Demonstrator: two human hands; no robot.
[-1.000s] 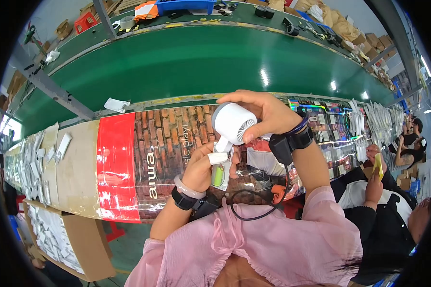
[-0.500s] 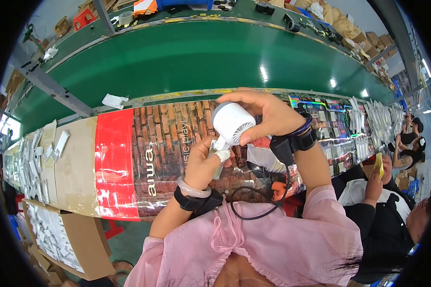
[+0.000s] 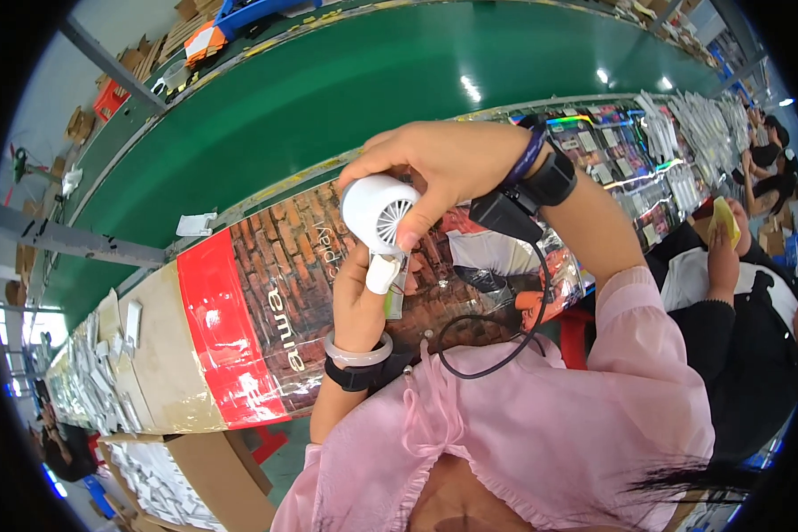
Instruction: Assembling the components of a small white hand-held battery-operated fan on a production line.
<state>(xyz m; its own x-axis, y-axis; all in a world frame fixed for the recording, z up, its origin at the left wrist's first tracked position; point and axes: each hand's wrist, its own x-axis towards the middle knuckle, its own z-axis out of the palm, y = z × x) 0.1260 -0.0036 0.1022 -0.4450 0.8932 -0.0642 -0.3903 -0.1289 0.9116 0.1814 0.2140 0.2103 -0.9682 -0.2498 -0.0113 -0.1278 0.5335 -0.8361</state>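
A white mini handheld fan [image 3: 363, 211] with a rounded head, radial vents and a grey rim is held over the table between both hands. My right hand [image 3: 443, 164] wraps its fingers over the top of the head, thumb by the vents. Below, my left hand [image 3: 355, 301] is closed around the short white neck [image 3: 383, 273]; its fingers are partly hidden. A clear and green strip [image 3: 395, 306] shows beside the left palm, and I cannot tell whether it belongs to the fan. A black cable [image 3: 470, 375] hangs from the band on my right wrist.
Printed sheeting with a red band [image 3: 226, 328] covers the table. Many white pieces [image 3: 102, 381] lie at its left end, above a cardboard box [image 3: 226, 474] of white parts. A green belt [image 3: 310, 115] runs beyond. At right, a co-worker's hand holds something yellow [image 3: 725, 222].
The view has turned and shifted. Both hands and the fan have moved left in the picture, and the fan's vented side faces me more. The grip appears similar.
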